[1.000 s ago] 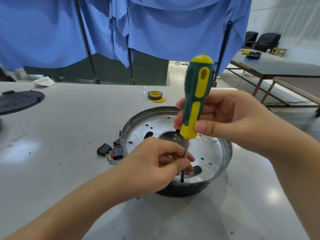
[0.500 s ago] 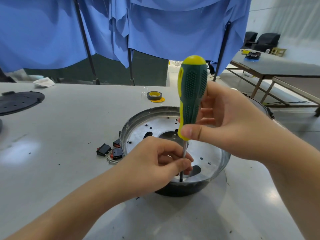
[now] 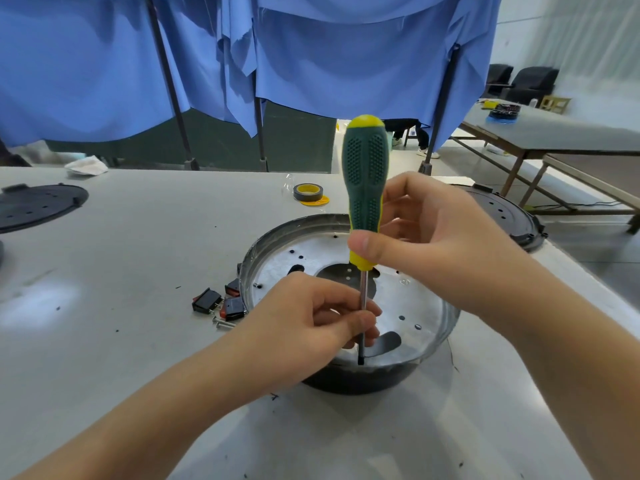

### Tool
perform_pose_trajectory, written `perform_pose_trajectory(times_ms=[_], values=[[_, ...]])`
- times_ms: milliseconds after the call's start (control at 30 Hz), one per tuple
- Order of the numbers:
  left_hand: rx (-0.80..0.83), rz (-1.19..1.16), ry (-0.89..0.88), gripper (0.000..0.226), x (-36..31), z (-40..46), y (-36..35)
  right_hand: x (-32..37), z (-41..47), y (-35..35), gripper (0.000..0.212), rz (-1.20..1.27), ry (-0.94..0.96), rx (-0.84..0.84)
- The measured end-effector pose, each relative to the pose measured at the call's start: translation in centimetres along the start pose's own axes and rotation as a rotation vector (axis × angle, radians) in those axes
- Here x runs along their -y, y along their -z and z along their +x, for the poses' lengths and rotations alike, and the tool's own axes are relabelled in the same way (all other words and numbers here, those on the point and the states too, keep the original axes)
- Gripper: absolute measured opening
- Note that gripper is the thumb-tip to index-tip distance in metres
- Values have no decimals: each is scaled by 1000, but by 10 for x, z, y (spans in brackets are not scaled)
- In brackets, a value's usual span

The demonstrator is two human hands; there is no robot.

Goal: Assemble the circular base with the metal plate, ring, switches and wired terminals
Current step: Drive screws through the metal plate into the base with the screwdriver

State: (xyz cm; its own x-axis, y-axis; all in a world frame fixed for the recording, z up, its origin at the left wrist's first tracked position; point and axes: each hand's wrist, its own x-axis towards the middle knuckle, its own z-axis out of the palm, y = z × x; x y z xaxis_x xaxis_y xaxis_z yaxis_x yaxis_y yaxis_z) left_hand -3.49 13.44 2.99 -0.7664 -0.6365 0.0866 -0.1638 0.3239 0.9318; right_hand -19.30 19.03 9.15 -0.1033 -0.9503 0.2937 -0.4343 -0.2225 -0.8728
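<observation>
A: What is changing over the last second?

B: The right hand is turning the screwdriver. The yellow stripe that was facing the camera is now turned away, and the green grip is showing. The hand's thumb and fingers are curled round the lower handle.

A: And the left hand?

B: It is staying put, pinching the shaft just above the tip, which is resting near the plate's near edge (the screw itself is hidden).

A: So what is that meaning for the job?

B: A screw is probably being driven, fixing the plate inside the base beneath both hands. The switches are lying loose beside the left hand, not yet fitted.
</observation>
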Motion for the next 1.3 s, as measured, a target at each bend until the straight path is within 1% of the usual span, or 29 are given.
perform_pose_trajectory(times_ms=[133,200,267,400,533,567,667,700,733,833,933,1100,1133,1200,1233,1300], values=[[29,8,15,13,0,0,2,-7,6,10,43,235,-38,198],[36,27,13,13,0,1,2,-11,7,12,42,292,-28,295],[45,34,15,13,1,1,2,-14,8,13,40,316,-13,325],[44,32,9,12,0,1,1,-15,7,12,33,295,26,273],[42,24,14,12,0,1,0,-10,6,9,31,248,35,188],[37,15,18,12,0,1,0,-10,6,7,34,209,32,128],[0,-1,29,15,1,3,-3,-11,6,-3,45,-52,3,-175],[-8,9,29,15,1,4,-4,-12,7,-5,47,-119,-7,-229],[-12,21,25,15,2,4,-4,-12,7,-5,47,-150,-18,-245],[-19,33,15,14,3,3,-3,-11,7,-4,45,-121,-42,-211],[-52,34,-9,14,3,2,-4,-11,6,-2,33,-5,-49,-198],[-121,-23,-112,16,-1,0,0,1,8,14,11,197,-18,-298],[-138,-28,-140,17,-3,0,3,2,8,20,5,207,-18,-306],[-192,-11,-195,20,-6,1,9,0,10,34,8,124,-52,-270],[-229,11,-213,21,-7,2,13,-4,11,41,9,25,-97,-233],[-316,107,-229,21,-7,4,24,-16,16,49,12,-265,-238,-145]])
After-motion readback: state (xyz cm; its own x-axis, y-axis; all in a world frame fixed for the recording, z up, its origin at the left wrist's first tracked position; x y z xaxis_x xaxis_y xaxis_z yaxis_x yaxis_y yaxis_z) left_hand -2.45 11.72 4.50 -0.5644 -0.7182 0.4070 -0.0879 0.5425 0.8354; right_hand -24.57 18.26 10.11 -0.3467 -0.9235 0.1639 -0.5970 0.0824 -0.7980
